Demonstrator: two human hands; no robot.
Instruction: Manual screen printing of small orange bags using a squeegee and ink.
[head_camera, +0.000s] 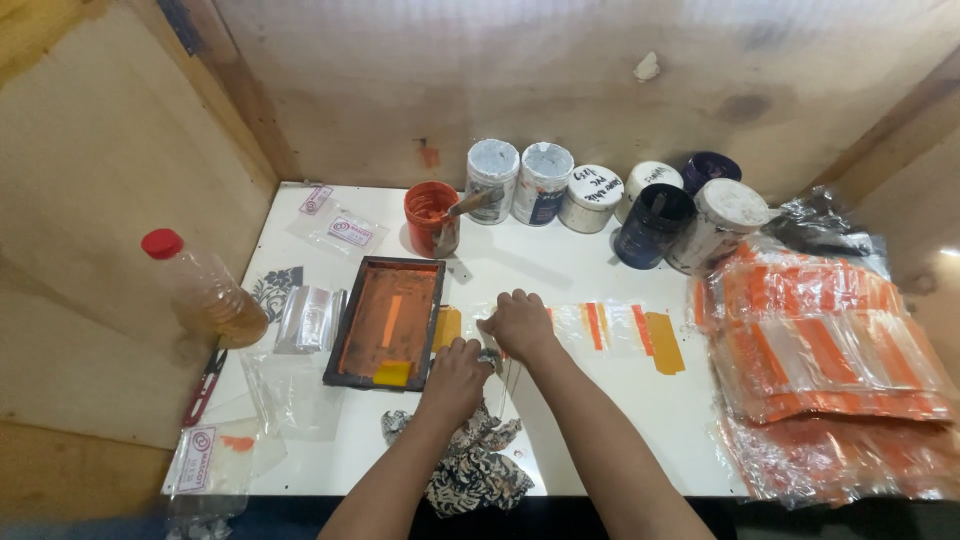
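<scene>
My left hand (455, 380) rests on the white table (560, 270), fingers curled over the edge of a clear plastic bag (480, 330) with an orange stripe, just right of the dark screen-printing frame (385, 320). My right hand (520, 322) presses down on the same bag, fingers bent. A small yellow squeegee (392, 373) lies in the frame's near end. A patterned black-and-white rag (475, 460) lies under my left forearm. More clear bags with orange stripes (620, 328) lie in a row to the right.
An orange ink tub (432, 215) with a stirrer stands behind the frame, beside several paint jars (600, 200). A big pile of printed bags (830, 350) fills the right side. A red-capped bottle (205, 290), silver packets (310, 318) and loose bags sit at left. Wooden walls enclose the table.
</scene>
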